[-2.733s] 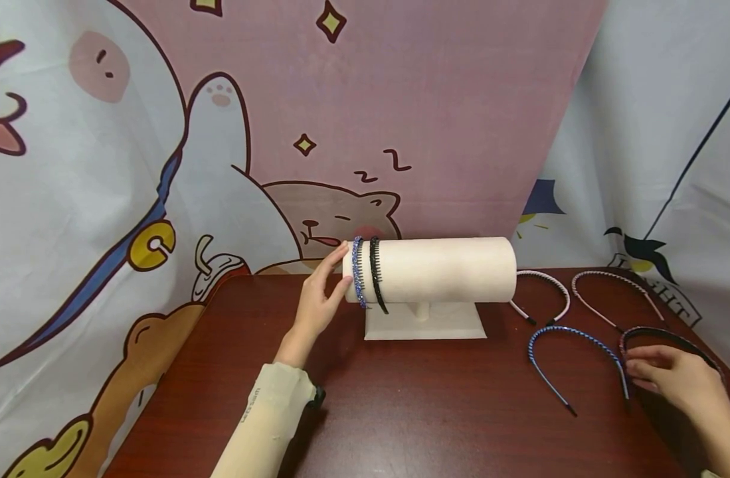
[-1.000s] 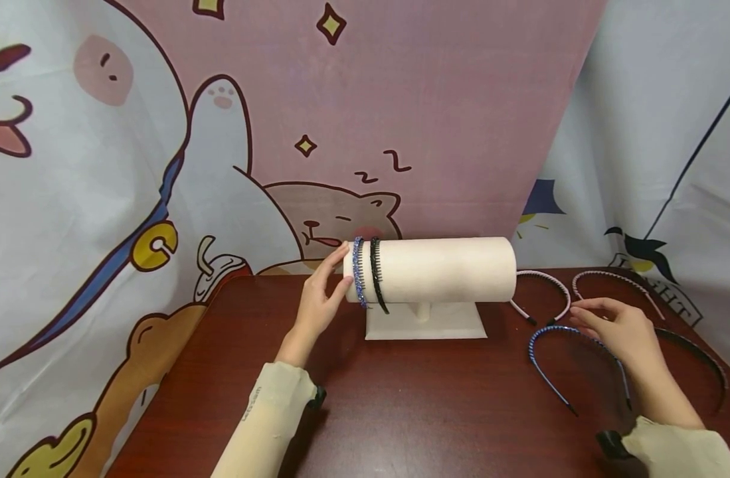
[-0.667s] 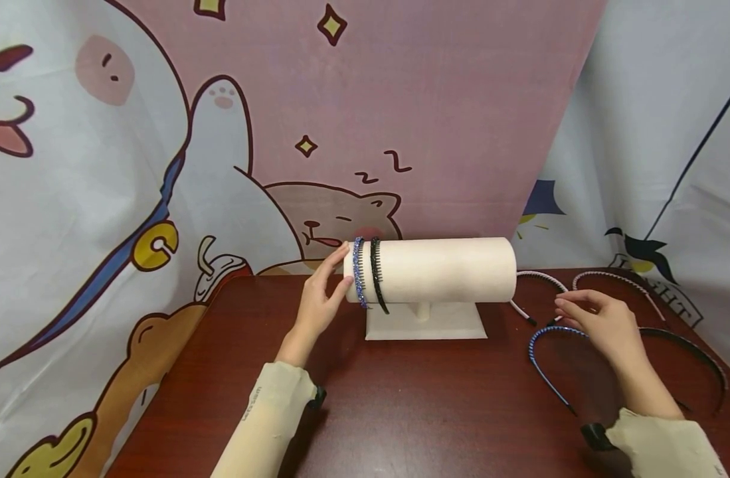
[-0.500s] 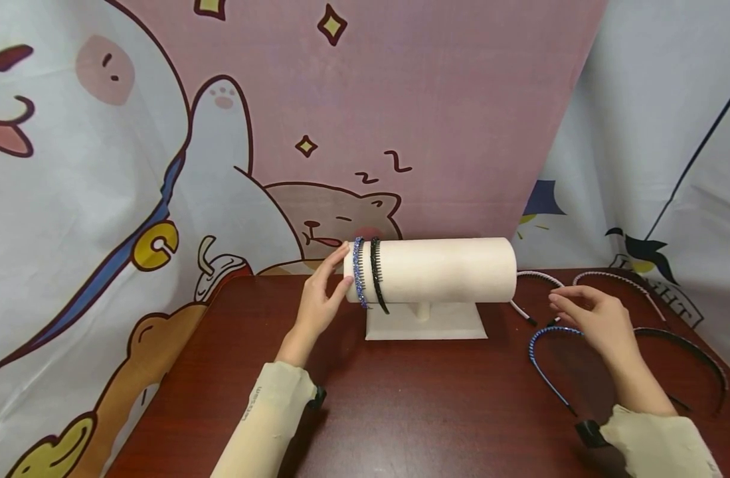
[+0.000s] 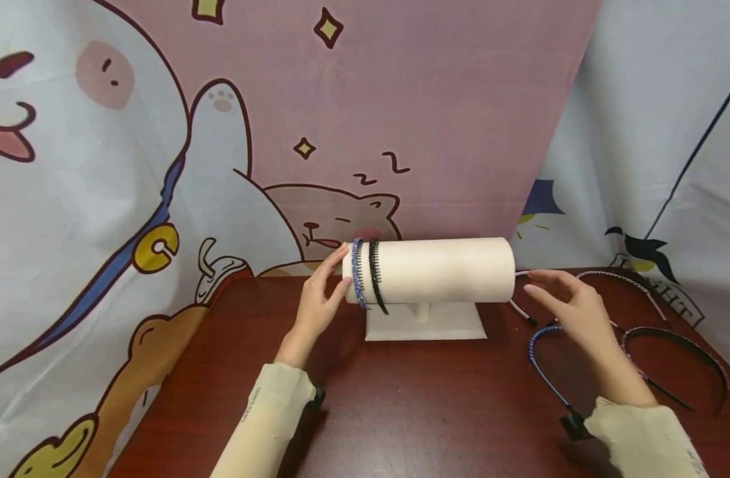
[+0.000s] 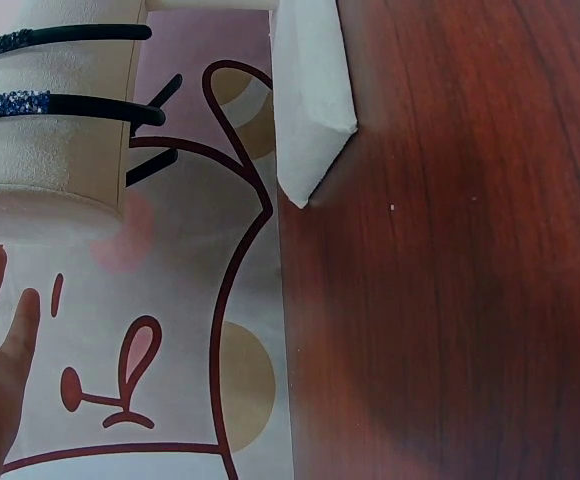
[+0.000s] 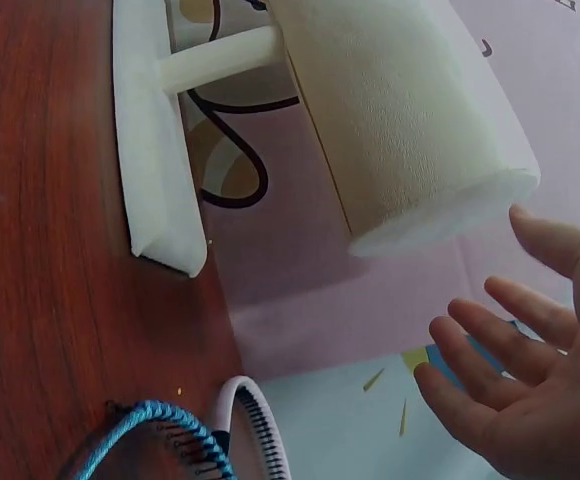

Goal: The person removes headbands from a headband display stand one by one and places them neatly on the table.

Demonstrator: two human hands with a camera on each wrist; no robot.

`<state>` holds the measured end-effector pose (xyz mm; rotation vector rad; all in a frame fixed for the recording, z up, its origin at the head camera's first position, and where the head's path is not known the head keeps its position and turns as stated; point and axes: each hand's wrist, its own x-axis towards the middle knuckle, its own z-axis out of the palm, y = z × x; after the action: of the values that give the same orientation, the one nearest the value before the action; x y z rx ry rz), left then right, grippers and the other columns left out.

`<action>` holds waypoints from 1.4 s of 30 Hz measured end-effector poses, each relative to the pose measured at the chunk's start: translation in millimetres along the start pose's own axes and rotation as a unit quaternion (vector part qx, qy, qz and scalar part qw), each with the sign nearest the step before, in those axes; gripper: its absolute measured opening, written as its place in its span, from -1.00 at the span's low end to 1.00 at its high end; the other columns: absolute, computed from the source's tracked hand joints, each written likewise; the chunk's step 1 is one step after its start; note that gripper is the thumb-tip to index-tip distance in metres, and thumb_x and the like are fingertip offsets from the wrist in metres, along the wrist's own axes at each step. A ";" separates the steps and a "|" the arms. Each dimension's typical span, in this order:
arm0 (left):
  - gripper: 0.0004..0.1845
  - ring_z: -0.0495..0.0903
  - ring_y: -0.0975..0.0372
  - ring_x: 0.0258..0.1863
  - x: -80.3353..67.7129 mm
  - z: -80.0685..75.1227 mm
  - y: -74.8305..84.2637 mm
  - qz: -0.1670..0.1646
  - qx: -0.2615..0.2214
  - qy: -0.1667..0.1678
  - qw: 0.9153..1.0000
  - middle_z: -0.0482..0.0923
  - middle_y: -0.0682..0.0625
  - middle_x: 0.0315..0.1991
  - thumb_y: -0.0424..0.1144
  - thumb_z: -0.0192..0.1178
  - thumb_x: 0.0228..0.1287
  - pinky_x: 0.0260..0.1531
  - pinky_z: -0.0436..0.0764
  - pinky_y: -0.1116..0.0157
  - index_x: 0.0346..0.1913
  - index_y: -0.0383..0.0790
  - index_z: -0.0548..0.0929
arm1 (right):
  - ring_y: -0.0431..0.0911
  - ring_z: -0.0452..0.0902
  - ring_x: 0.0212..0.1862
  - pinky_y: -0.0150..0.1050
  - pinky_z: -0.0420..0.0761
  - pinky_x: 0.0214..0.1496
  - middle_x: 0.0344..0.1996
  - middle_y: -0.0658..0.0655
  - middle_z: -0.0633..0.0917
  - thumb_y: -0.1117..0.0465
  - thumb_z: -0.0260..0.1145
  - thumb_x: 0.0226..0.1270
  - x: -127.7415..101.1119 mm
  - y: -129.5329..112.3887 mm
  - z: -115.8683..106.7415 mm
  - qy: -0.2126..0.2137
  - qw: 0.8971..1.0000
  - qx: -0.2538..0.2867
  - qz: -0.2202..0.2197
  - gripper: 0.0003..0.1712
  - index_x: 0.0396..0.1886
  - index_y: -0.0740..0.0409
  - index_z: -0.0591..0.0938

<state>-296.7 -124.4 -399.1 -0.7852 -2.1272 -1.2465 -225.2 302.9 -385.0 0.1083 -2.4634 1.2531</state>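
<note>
Cream foam-like cylinder stand (image 5: 442, 269), two headbands (image 5: 366, 273) on.

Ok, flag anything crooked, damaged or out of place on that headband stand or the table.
Nothing damaged. Both headbands on the roll, blue and black, crowd its left end by the left hand; the black one slants. The rest of the roll is bare.

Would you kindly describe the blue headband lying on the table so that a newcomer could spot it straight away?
Start at the cream cylinder stand at the back of the dark wooden table. To its right several headbands lie flat; the blue headband is the nearest the front edge, partly under the right hand. Its bright blue wrapped band sets it apart from the pale pink headband and the black headband.
</note>
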 end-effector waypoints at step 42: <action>-0.43 0.51 0.12 0.34 -0.7 0.8 -1.0 0.002 0.004 0.004 1.000 0.36 0.02 0.47 -0.34 0.20 0.39 0.35 0.48 0.14 0.44 -0.08 0.41 | -0.38 0.30 0.37 -0.63 0.57 0.01 0.57 0.10 0.19 0.48 0.29 0.31 33.8 -13.1 36.7 -0.062 0.968 0.216 -0.114 -0.20 0.50 0.19 0.22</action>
<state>-297.1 -124.2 -400.5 -0.7791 -2.1233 -1.2361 -264.3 269.3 -382.4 0.5834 -2.1549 1.6935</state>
